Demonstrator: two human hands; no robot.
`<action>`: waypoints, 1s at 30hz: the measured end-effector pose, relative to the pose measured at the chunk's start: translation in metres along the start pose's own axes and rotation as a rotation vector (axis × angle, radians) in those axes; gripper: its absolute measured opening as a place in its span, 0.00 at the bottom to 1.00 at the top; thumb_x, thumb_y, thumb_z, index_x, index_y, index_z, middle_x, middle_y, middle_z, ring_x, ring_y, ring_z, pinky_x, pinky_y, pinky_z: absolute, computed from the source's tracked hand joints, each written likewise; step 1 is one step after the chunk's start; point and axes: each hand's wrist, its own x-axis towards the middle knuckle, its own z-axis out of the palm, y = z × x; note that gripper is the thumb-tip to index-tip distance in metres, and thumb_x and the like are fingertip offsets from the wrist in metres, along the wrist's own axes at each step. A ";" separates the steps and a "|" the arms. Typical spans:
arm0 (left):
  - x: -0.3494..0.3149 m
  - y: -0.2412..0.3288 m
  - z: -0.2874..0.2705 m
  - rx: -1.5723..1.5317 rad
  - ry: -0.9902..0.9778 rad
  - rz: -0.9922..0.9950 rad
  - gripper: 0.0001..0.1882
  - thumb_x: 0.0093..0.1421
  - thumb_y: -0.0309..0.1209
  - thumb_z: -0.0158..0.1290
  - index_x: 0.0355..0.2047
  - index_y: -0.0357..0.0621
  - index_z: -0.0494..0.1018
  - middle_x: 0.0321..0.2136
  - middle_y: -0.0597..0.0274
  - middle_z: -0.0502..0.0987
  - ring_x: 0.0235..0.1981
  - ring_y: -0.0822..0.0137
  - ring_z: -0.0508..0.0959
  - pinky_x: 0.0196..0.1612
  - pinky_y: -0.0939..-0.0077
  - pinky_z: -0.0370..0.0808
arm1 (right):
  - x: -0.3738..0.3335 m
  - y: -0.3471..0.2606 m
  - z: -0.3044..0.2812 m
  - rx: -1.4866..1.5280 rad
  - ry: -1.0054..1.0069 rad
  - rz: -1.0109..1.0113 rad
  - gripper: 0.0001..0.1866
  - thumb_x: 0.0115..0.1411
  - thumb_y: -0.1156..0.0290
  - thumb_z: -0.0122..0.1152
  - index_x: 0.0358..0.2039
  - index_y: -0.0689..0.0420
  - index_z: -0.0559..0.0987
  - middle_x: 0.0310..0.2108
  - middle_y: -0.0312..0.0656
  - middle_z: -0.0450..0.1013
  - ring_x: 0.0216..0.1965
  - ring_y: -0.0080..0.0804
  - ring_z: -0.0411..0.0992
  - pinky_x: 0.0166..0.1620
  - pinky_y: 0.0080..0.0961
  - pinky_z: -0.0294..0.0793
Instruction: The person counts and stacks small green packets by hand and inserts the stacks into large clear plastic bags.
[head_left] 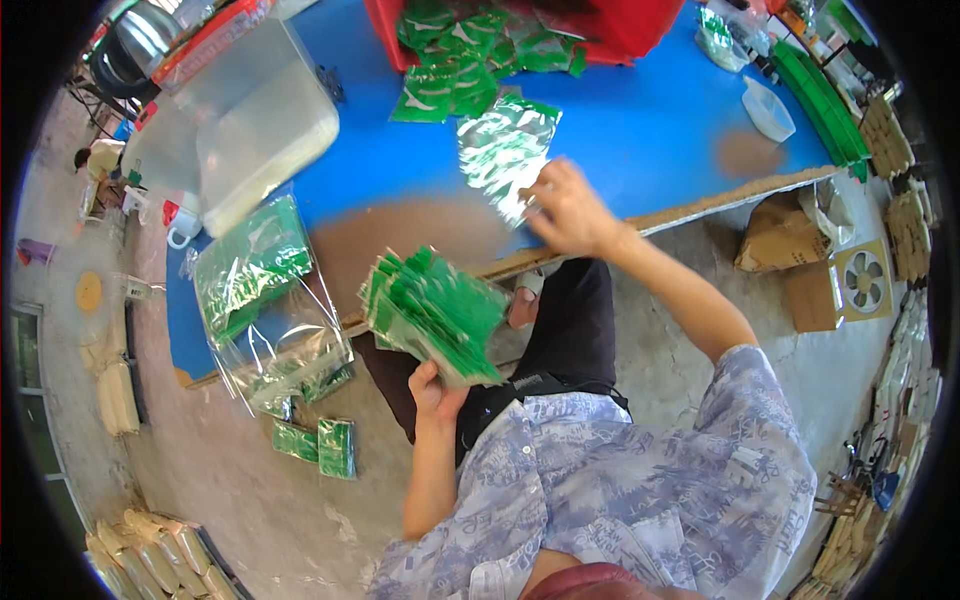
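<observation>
My left hand (436,394) is closed on the lower end of a thick stack of green plastic packets (440,310), fanned and tilted near the table's front edge. On the blue table, a shiny clear-and-green packet (508,150) lies at an angle. At its right edge my right hand (568,208) has its fingers curled in, pinching the packet. More green packets (455,85) spill from the mouth of a red bin (640,30) at the far side.
A clear plastic bag of green packets (255,270) hangs over the table's left front edge. Behind it stands a translucent tub (265,120), with a white mug (183,220) beside it. Small green bundles (337,448) lie on the floor. Right are a cardboard box (785,235) and fan (863,280).
</observation>
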 end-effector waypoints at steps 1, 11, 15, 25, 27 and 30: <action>0.003 -0.003 0.007 -0.005 0.010 -0.006 0.36 0.49 0.37 0.65 0.60 0.44 0.68 0.58 0.56 0.73 0.61 0.52 0.70 0.67 0.40 0.58 | -0.005 -0.025 0.010 0.148 -0.062 0.027 0.14 0.52 0.71 0.60 0.40 0.60 0.80 0.38 0.52 0.70 0.42 0.50 0.68 0.48 0.42 0.68; 0.005 0.014 0.053 0.074 0.135 0.113 0.36 0.51 0.32 0.64 0.61 0.41 0.66 0.58 0.55 0.72 0.61 0.50 0.70 0.67 0.37 0.58 | 0.032 -0.010 0.046 -0.408 0.092 0.265 0.19 0.64 0.62 0.56 0.51 0.59 0.76 0.49 0.54 0.71 0.52 0.55 0.68 0.54 0.44 0.67; -0.007 0.023 0.031 0.115 0.190 0.195 0.36 0.50 0.30 0.64 0.60 0.40 0.66 0.57 0.54 0.73 0.59 0.50 0.71 0.67 0.37 0.59 | 0.015 -0.059 0.035 0.277 -0.166 -0.094 0.14 0.64 0.67 0.57 0.46 0.60 0.77 0.51 0.49 0.73 0.56 0.48 0.69 0.60 0.43 0.66; -0.021 0.025 0.029 0.129 0.339 0.153 0.34 0.50 0.24 0.62 0.59 0.39 0.67 0.52 0.56 0.75 0.55 0.54 0.74 0.62 0.53 0.70 | 0.049 -0.034 0.029 0.075 -0.386 -0.007 0.18 0.61 0.65 0.58 0.49 0.60 0.78 0.48 0.52 0.73 0.52 0.52 0.71 0.55 0.43 0.70; -0.021 0.023 0.040 0.145 0.267 0.105 0.34 0.50 0.24 0.62 0.59 0.40 0.66 0.53 0.57 0.74 0.55 0.55 0.74 0.62 0.54 0.70 | 0.037 -0.033 0.041 0.048 -0.227 -0.106 0.18 0.61 0.64 0.58 0.49 0.60 0.77 0.44 0.53 0.73 0.48 0.52 0.71 0.52 0.45 0.72; -0.014 0.032 0.063 0.271 0.245 0.149 0.35 0.49 0.24 0.63 0.59 0.41 0.66 0.53 0.58 0.74 0.55 0.57 0.74 0.60 0.57 0.72 | 0.060 -0.004 0.043 -0.004 -0.083 0.153 0.18 0.58 0.65 0.59 0.44 0.64 0.78 0.40 0.56 0.72 0.45 0.54 0.71 0.50 0.44 0.73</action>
